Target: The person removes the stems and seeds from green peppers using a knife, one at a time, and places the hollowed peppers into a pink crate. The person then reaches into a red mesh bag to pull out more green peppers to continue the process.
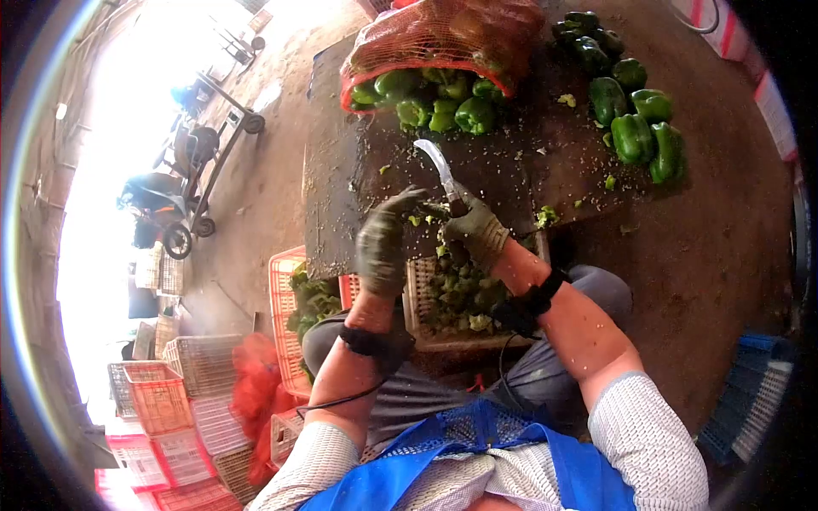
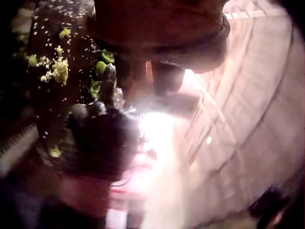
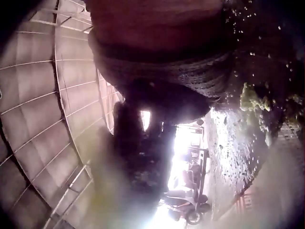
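My gloved right hand (image 1: 479,232) grips the handle of a knife with a curved blade (image 1: 434,159) that points up over the dark board (image 1: 341,196). Close on its left, my gloved left hand (image 1: 383,243) is blurred, its fingers reaching toward the knife handle; no pepper shows in it. Both hands are over the board's near edge. In the left wrist view the gloved right hand (image 2: 105,138) appears below the left one, beside green scraps (image 2: 102,67). The right wrist view is mostly dark around the right hand (image 3: 147,148). Beyond the hands, green bell peppers (image 1: 475,116) spill from a red mesh sack (image 1: 443,34).
More green bell peppers (image 1: 632,139) lie in a group at the board's right. Below the hands stands a crate (image 1: 417,294) of pepper scraps, with an orange crate (image 1: 285,281) of green pieces to its left. Stacked crates (image 1: 158,396) and a cart (image 1: 213,157) stand farther left.
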Demonstrator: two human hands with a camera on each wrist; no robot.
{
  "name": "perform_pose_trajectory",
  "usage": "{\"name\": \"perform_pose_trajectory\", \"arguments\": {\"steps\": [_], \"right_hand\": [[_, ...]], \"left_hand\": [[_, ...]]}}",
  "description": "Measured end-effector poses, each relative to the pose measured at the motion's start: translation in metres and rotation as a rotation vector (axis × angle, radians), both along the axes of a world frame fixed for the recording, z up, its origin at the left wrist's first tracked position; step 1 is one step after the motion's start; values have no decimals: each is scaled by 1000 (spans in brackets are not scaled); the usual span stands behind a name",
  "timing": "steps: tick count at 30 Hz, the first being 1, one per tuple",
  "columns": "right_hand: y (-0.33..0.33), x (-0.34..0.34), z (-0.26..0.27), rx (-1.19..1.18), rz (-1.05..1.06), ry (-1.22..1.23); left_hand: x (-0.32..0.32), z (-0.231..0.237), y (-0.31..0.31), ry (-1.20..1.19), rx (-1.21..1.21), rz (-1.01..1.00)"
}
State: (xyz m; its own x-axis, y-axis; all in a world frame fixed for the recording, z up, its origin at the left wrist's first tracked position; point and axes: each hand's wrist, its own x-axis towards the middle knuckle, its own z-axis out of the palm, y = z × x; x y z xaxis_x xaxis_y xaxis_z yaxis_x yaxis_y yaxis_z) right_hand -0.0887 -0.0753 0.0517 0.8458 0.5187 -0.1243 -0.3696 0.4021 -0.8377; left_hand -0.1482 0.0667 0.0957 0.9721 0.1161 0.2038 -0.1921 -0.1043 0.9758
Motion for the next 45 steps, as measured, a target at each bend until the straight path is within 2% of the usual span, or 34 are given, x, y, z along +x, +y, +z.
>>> {"name": "perform_pose_trajectory", "arguments": {"steps": [1,3,4,6,8,9,10,11,12,13,14,16,17,18,21,24,25,28,29,32,33,36,37,40,43,44,45], "right_hand": [[1,1,-6,20,-11,-36],[-5,3,-16,19,-9,-64],[-8,3,-19,23,-9,-75],[-8,-2,-21,7,12,-29],[-8,-4,-20,-10,38,10],[1,-2,-42,-53,-10,-87],[-2,-4,-25,-44,14,-30],[-9,-4,-5,-34,38,24],[-15,1,-2,107,57,85],[-21,6,6,246,80,152],[-33,11,18,311,63,158],[-37,14,18,249,36,136],[-32,12,14,196,62,77],[-26,12,5,133,91,11],[2,5,-18,16,-66,-326],[-5,-4,-11,-41,-38,-329],[-7,-5,-3,-31,-28,-312],[-9,-5,20,-575,214,-325],[-9,-4,18,-524,176,-320],[-7,2,1,-377,80,-314],[-6,7,-7,-541,36,-363],[0,2,-21,-518,-4,-332],[2,-1,-16,-484,13,-344],[-3,-1,3,-568,121,-486],[3,-11,-9,-296,58,-473],[3,-13,-6,-222,62,-364],[3,-15,-3,-146,59,-253]], "left_hand": [[5,-5,-6,82,56,-44],[18,-10,-8,-239,873,-155],[20,-6,-9,-243,995,-245],[21,6,-10,-65,1170,-382],[27,-5,7,-2,1268,-489],[31,-11,18,29,1317,-538],[38,-13,29,187,1411,-591],[44,-16,49,162,1573,-690],[49,-16,67,131,1737,-789],[49,6,64,327,1671,-759],[48,1,67,192,1612,-580],[40,-4,76,-62,1477,-262],[41,-8,74,-88,1650,-297],[47,-9,70,-163,1670,-344],[52,-26,52,-365,1678,-490],[57,-36,37,-309,1684,-670],[58,-35,30,-391,1649,-691],[58,-7,6,23,1642,-995],[53,-1,14,-203,1489,-958],[57,33,-9,242,1615,-1061],[46,48,1,24,1151,-936],[47,32,29,-327,1592,-974],[44,33,34,-344,1567,-937],[42,32,35,-201,1583,-960],[41,23,34,-223,1561,-969],[42,19,33,-255,1534,-966],[51,18,24,-76,1600,-1001]]}}
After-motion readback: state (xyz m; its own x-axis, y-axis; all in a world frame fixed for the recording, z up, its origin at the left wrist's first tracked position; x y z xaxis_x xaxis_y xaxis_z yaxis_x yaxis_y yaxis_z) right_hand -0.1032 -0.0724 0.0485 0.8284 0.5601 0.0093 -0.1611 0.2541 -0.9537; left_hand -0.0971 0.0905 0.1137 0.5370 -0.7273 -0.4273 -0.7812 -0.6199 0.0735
